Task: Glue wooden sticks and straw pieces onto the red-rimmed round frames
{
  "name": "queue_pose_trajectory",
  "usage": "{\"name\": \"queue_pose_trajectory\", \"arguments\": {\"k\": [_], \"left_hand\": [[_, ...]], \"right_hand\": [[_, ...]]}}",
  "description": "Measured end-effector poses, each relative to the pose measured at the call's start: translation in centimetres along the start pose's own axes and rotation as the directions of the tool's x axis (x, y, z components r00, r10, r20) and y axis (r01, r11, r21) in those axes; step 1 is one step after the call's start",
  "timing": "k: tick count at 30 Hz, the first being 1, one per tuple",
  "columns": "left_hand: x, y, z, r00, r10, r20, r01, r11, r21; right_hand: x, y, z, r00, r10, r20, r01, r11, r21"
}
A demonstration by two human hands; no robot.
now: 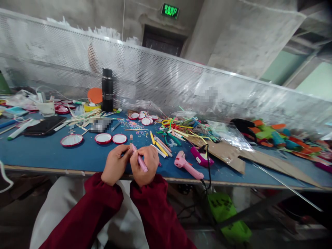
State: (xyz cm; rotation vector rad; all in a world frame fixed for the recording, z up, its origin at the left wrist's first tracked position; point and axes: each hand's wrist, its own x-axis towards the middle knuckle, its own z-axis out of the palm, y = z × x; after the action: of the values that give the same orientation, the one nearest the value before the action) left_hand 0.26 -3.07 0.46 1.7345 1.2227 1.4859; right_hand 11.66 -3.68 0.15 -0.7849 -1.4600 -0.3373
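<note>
In my right hand (145, 164) is a pink marker pen (141, 162), held slanting with its thick end toward me. My left hand (116, 162) is closed just beside it, fingertips pinched together near the pen's far end. A short narrow piece (131, 139) with a brownish-pink top and a teal band sticks up past the fingertips; its lower part is hidden, and I cannot tell what it is. Several yellow, pink and white pens (162, 147) lie to the right of my hands. Red-rimmed white jar lids (103, 138) lie beyond my left hand.
A pink hot glue gun (188, 166) lies at the right near the table edge, beside a purple tape-dispenser-like object (202, 157). Cardboard strips (223, 154) stretch rightward. Behind stand a black bottle (107, 90) and a perforated metal screen (160, 76). A phone (45, 125) lies left.
</note>
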Motion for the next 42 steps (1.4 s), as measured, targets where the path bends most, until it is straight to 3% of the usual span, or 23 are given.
{"name": "queue_pose_trajectory", "arguments": {"k": [42], "left_hand": [[0.0, -0.12, 0.07, 1.0, 0.002, 0.0, -0.002, 1.0, -0.03]], "right_hand": [[-0.15, 0.18, 0.12, 1.0, -0.022, 0.018, 0.022, 1.0, 0.008]]}}
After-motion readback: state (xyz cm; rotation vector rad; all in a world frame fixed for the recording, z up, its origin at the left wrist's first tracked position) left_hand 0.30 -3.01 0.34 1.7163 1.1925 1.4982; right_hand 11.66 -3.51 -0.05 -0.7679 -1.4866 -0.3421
